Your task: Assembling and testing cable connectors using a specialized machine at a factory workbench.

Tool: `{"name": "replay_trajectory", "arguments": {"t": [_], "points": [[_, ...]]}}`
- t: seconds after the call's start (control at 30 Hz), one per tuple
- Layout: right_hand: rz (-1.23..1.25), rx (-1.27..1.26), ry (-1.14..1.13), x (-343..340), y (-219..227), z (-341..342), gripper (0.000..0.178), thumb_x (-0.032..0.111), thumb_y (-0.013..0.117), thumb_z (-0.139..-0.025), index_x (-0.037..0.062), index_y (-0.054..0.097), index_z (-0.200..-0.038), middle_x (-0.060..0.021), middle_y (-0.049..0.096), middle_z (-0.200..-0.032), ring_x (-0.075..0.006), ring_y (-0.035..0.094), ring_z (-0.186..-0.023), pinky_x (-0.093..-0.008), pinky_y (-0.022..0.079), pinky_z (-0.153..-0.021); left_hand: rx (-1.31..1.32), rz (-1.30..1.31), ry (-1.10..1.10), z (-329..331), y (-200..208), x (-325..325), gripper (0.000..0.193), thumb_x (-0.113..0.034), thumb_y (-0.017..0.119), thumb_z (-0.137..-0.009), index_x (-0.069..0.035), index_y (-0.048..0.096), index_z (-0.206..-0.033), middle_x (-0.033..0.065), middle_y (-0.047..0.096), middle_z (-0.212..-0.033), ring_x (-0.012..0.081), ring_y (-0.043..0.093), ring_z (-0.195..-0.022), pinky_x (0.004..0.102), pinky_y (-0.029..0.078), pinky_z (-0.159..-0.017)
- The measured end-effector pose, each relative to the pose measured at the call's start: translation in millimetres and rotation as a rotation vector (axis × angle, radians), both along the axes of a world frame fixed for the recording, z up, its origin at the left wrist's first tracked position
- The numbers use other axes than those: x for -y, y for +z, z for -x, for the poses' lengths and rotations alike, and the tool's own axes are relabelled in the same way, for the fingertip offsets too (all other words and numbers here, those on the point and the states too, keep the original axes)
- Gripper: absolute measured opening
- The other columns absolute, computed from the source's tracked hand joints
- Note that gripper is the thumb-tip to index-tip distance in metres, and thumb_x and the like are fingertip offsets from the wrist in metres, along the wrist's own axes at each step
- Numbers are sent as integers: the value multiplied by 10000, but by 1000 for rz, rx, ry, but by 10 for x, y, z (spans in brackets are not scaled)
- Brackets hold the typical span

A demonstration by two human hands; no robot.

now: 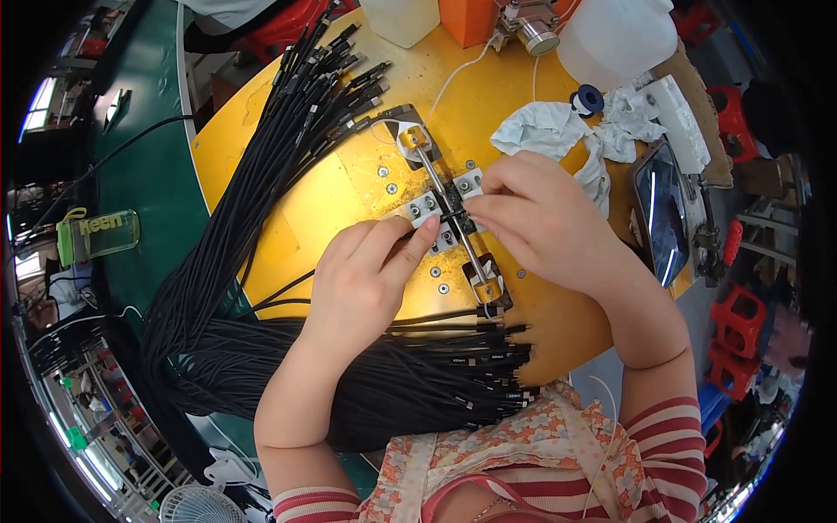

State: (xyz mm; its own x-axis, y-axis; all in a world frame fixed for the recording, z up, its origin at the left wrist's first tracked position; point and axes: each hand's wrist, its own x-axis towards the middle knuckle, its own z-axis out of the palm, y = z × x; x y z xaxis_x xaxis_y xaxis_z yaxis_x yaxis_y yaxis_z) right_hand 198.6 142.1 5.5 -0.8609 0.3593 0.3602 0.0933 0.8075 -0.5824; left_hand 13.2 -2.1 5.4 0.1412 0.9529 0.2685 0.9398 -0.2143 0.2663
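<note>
A metal clamping fixture (444,193) with two bright rods, grey blocks and a dark centre stands upright in the picture's middle. My left hand (357,275) comes at it from the left, thumb and forefinger closed at its centre. A black cable (288,288) runs in under this hand; what its fingertips pinch is hidden. Opposite, my right hand (549,222) has its fingers pressed together against the dark middle of the fixture, close to the left thumb. Anything between those fingers is too small to make out.
Bundles of black cables with plugs (253,183) lie left of the fixture and in front of it (436,375). Crumpled white cloths (545,131), a dark spool (588,100), a phone-like dark screen (660,213) and a white jug (619,44) stand around the yellow board's far right.
</note>
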Motion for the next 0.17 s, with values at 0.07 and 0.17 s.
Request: {"name": "replay_trajectory", "arguments": {"t": [0.07, 0.17], "points": [[-42, 44, -1, 37, 21, -25, 150, 44, 654, -748, 9, 670, -893, -77, 547, -858, -260, 567, -826, -370, 468, -733, 22, 14, 1, 6, -3, -1, 434, -44, 658, -751, -81, 687, -1183, 51, 595, -949, 214, 574, -814, 322, 490, -723], [-135, 72, -33, 64, 31, -44, 201, 53, 653, -748, -4, 683, -939, -79, 549, -866, -246, 573, -838, -369, 472, -747, 16, 30, 0, 10, 11, 1, 431, -51, 659, -761, -89, 686, -1189, 58, 597, -958, 210, 576, -839, 321, 487, -742]]}}
